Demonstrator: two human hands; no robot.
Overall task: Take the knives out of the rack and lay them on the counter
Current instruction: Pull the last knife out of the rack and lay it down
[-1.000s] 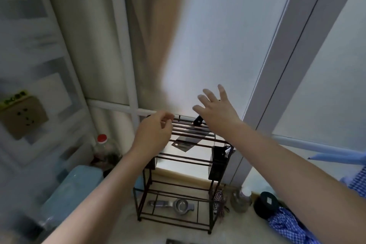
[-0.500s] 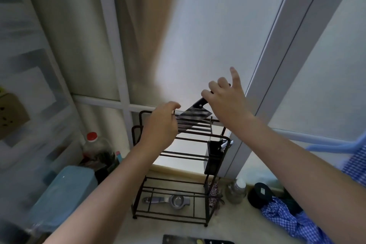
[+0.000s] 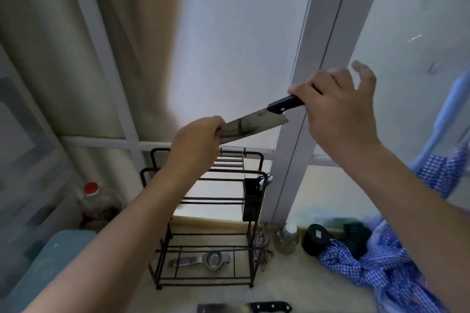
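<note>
A cleaver (image 3: 250, 124) with a wide steel blade and dark handle hangs in the air above the black wire rack (image 3: 211, 213). My right hand (image 3: 335, 107) grips its handle with thumb and fingers, the little finger sticking up. My left hand (image 3: 195, 140) pinches the far end of the blade. The cleaver is tilted, handle up to the right, and fully clear of the rack's top bars. Another knife (image 3: 269, 307) with a black riveted handle lies on the counter at the bottom edge, partly cut off.
A black utensil holder (image 3: 251, 195) hangs on the rack's right side. A metal squeezer (image 3: 201, 260) lies on the bottom shelf. A red-capped bottle (image 3: 92, 201) and blue box (image 3: 50, 262) stand left. A small jar (image 3: 287, 236) and blue checked cloth (image 3: 386, 269) sit right.
Both hands have lifted the cleaver up out of the rack's top slots and carried it up and to the right. The camera view has tilted down a little.
</note>
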